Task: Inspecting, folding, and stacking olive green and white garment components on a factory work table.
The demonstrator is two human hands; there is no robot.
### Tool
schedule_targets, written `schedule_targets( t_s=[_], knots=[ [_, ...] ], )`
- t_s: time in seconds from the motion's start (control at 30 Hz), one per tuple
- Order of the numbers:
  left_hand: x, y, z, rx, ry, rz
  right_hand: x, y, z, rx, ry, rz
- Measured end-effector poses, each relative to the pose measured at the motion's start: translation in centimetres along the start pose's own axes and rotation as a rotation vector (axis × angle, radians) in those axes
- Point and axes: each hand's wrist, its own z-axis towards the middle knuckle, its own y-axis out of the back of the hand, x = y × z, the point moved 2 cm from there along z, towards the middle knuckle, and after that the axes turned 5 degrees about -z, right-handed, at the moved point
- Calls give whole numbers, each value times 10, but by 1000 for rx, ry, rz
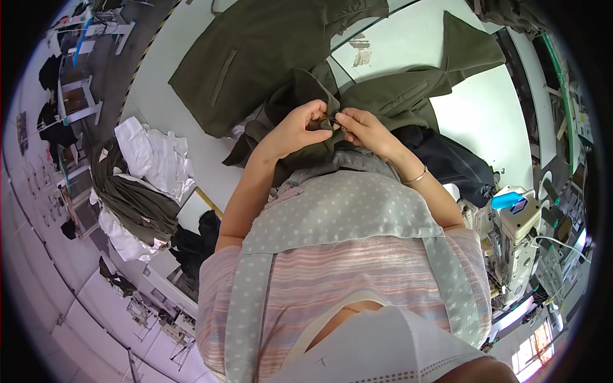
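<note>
In front of my chest, both hands meet over a bunched part of a dark olive-green garment (252,64). My left hand (294,133) is closed on a fold of its cloth, thumb and bent fingers near the fabric edge. My right hand (367,131) is pinched shut close to the left fingertips. Something thin and dark shows between the two hands, too small to name. One garment panel with a slit-like welt lies flat to the far left; another panel (402,92) spreads to the right.
Garments lie on a white table (511,124). Black cloth (447,163) is bunched by my right forearm, and a sewing machine (517,223) with a blue object (506,200) stands at the right. White cloth (153,156) and olive cloth (137,198) are heaped at the left.
</note>
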Motion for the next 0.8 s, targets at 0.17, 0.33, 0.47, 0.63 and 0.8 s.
schedule_targets(
  t_s=[0.17, 0.33, 0.47, 0.63, 0.8],
  knots=[
    [-1, 2, -5, -49, -16, 9, -6, -6, 1, -22, 14, 157],
    [-33, 7, -13, -286, -51, -43, 7, -1, -4, -163, 123, 280],
    [-97, 6, -15, -372, -466, 175, 64, -2, 6, -13, 476, -205],
    [-204, 5, -31, -514, -516, 897, 172, 31, 8, -101, 827, -36],
    [-284, -6, -51, -611, -859, 890, 213, 34, 34, -61, 932, -129]
  ],
)
